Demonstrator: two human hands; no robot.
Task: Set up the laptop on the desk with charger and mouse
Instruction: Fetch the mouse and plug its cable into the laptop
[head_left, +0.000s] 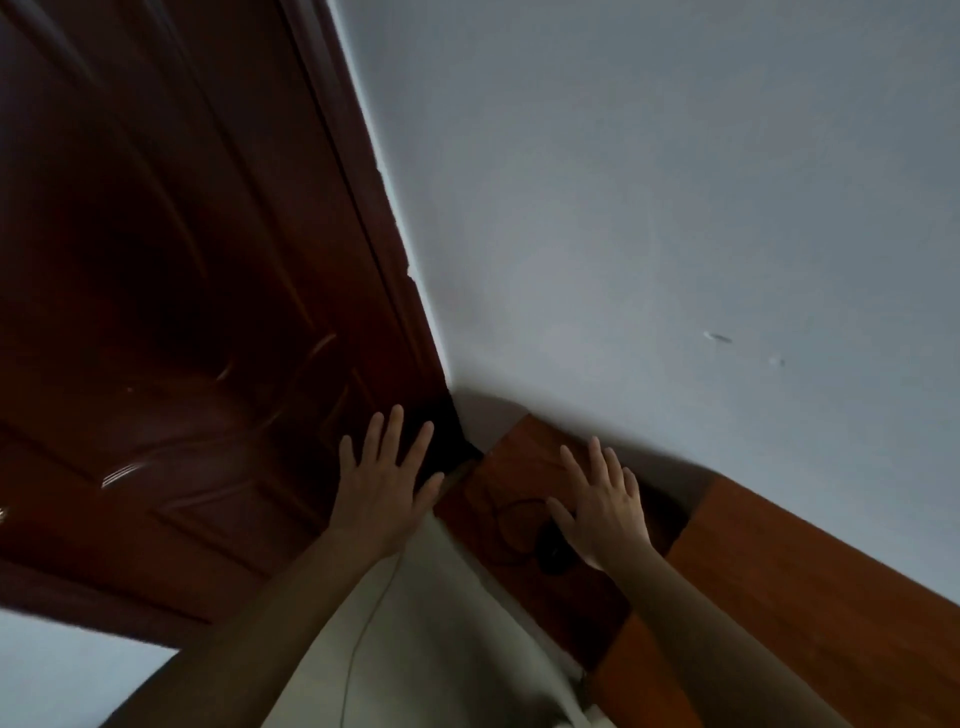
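Observation:
The view is tilted. My left hand (382, 480) is spread with straight fingers in front of a dark wooden door and holds nothing. My right hand (602, 501) is also spread flat, hovering over the brown wooden desk (789, 587). A black mouse (551, 555) lies on the desk just under my right palm, partly covered by it. Its thin dark cable (501, 512) loops across the desk to the left. No laptop or charger brick is in view.
A dark red-brown door (171, 312) fills the left side. A pale grey wall (649, 208) runs behind the desk. A light-coloured surface (441, 623) with a thin wire (363, 629) across it lies between my forearms.

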